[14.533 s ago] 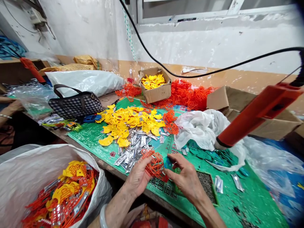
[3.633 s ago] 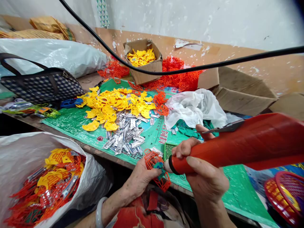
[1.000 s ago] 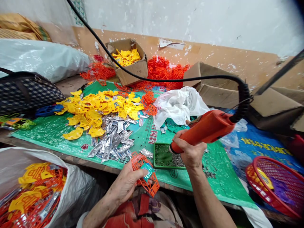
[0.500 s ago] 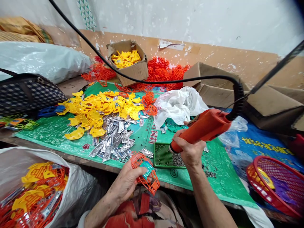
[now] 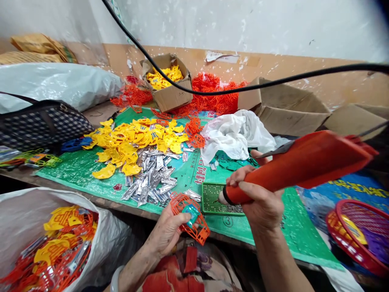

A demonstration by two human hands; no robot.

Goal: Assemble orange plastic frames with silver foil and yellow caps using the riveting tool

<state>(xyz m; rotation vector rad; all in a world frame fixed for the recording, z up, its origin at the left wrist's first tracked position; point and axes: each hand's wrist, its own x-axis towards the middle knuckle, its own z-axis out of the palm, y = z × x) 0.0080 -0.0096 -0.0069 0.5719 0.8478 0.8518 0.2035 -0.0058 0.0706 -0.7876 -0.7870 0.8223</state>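
Note:
An orange plastic frame [image 5: 202, 233] with a teal piece [image 5: 191, 214] on it is pinched in my left hand [image 5: 168, 231], near the table's front edge. My right hand [image 5: 263, 202] wraps round a red-orange power tool [image 5: 291, 166], which is tilted with its tip down to the left. That tip is over the green perforated tray [image 5: 211, 198], where small dark metal pieces [image 5: 232, 209] lie at the right side. Left of the tray lie silver parts [image 5: 152, 178] in a heap, with yellow plastic parts [image 5: 127, 142] behind them.
A black cable [image 5: 212, 93] crosses the upper view. Behind the heaps are a carton [image 5: 173, 95] of yellow parts and orange netted parts [image 5: 212, 97]. A white sack [image 5: 106, 223] stands at lower left, a red basket [image 5: 343, 243] at right. White plastic bag [image 5: 240, 134] lies mid-table.
My right hand and the tool have shifted to the right, and the tool lies flatter, its tip now over the tray's middle. The orange frame stays in my left hand. The view has shifted slightly.

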